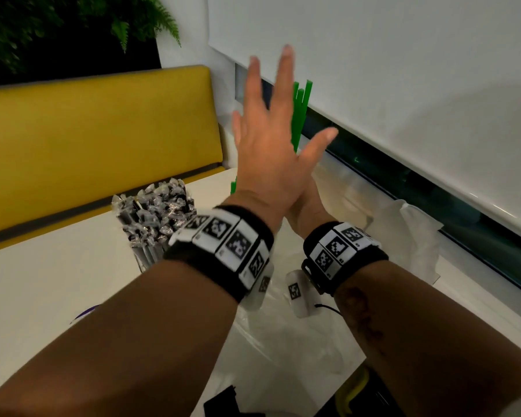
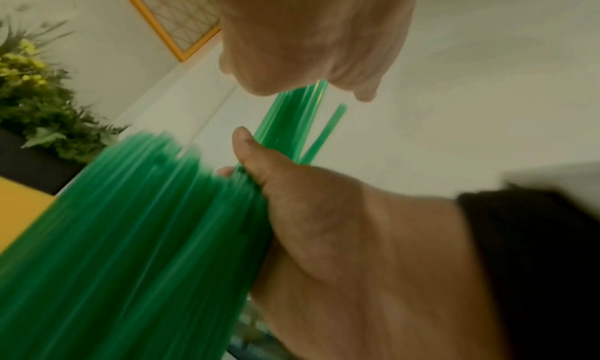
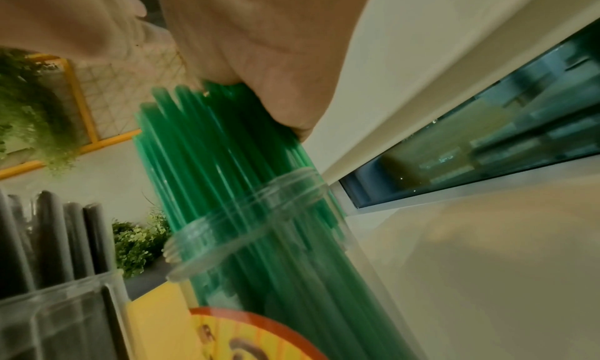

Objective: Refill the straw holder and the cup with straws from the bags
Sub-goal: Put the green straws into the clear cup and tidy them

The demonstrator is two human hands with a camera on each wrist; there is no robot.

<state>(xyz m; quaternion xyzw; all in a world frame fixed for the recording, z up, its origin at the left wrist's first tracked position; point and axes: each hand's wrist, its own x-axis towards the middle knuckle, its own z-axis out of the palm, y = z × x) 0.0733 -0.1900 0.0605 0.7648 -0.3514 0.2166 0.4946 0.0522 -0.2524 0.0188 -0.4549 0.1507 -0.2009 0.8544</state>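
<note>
A pale desk point(image 1: 57, 281) fills the lower part of the head view, with a yellow padded backrest point(image 1: 97, 139) behind it at the left and a white roller blind point(image 1: 403, 85) across the upper right. Crumpled clear plastic bags point(image 1: 283, 341) are spread on the desk at lower centre and towards the right edge.

A clear plastic jar with a threaded neck point(image 3: 247, 211) is seen at the centre of the right wrist view, filled with a bundle of thin green plastic straws point(image 1: 300, 115) that stand well above its mouth. A yellow label with an orange rim point(image 3: 247, 340) is fixed to the jar; no writing on it can be read.

Just left of the jar, a clear plastic cup point(image 3: 65, 314) is packed with black straws in clear wrappers point(image 1: 157, 212).

The green bundle is held above the jar's neck by the right hand point(image 2: 357, 237), its grip closed round the straws with the thumb across them. The left hand point(image 1: 271, 145) is held flat at the straws' upper ends, its grip wide and fingers spread.

Black wristbands with black-and-white square markers point(image 1: 232, 245) are worn on both wrists.
</note>
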